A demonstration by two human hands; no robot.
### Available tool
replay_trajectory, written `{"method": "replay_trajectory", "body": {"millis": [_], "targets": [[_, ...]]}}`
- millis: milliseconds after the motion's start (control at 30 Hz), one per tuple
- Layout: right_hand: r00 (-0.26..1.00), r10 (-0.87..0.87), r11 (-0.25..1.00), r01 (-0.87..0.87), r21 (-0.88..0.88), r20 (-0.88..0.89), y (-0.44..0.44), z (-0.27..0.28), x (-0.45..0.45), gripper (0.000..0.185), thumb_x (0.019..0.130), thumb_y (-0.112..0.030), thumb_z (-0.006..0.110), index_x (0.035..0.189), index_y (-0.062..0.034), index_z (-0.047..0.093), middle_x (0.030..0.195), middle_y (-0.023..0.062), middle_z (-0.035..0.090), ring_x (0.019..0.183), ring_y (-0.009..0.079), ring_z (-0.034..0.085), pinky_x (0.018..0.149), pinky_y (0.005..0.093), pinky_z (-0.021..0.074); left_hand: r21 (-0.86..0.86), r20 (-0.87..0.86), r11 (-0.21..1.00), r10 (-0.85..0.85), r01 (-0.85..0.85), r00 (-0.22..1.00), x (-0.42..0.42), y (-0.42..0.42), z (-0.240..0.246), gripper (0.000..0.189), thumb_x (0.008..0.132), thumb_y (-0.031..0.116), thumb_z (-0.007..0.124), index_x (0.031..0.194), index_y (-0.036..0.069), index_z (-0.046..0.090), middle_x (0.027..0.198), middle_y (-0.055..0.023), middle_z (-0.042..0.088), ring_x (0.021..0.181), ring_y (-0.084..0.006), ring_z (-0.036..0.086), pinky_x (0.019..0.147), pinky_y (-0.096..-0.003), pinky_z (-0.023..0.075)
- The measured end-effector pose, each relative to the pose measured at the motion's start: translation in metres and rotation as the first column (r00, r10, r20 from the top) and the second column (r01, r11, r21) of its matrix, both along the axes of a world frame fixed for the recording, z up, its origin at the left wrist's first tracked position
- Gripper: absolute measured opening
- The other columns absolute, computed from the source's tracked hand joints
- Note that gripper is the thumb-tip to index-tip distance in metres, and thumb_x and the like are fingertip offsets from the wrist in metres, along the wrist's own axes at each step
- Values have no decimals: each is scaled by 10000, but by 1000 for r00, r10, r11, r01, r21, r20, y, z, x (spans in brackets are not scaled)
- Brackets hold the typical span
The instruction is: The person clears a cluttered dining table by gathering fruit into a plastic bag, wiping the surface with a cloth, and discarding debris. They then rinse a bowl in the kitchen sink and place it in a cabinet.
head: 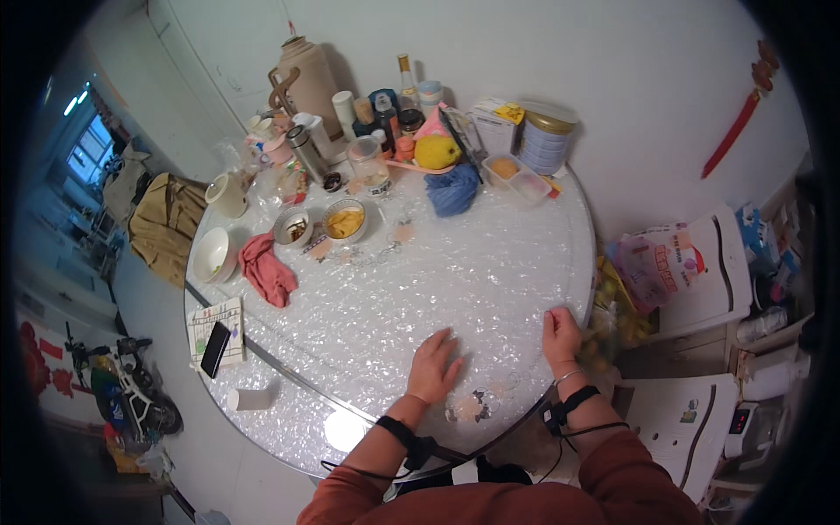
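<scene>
My left hand (433,369) rests palm down on the round table (400,302), its fingers apart and holding nothing. At the table's right edge, my right hand (562,336) is curled closed on the surface; nothing shows in it. A strap with a small device is around each wrist. Farther up the table lie a red cloth (268,270) and a blue plastic bag (453,190). Between them stand a bowl of yellow food (344,222) and a bowl with dark bits (293,228).
At the left are a white bowl (215,256), a smartphone (215,349) on a printed paper, and a white cup (249,399). A thermos jug (305,82), bottles, a steel flask (307,155) and a milk powder tin (546,138) crowd the wall side. Plastic stools (689,426) stand at right.
</scene>
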State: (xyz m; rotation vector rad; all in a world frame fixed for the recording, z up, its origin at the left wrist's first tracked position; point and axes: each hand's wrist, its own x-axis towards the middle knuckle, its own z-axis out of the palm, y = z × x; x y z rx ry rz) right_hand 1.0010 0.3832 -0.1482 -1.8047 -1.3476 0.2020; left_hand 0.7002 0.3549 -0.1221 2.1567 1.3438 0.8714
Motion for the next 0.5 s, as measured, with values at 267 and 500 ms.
{"method": "replay_trajectory", "body": {"millis": [267,500], "targets": [[998,16,999,-14,-37,58,3,13,-6,165,880,-210,675,819,-98,571,718,80,586,644,286,597,587,400,480,-434,366,790,593,-432,717,-87,136,7,409,926,203,667,1267,-10,592,1074,-114,680,926,-216,663,778,-326,525],[992,28,997,-18,-79,121,4,19,-7,179,864,-199,682,806,-96,547,710,78,542,649,299,565,581,418,454,-684,535,593,803,-425,262,-146,222,13,596,949,215,654,1433,-4,385,1117,-132,624,793,-194,669,630,-284,522]]}}
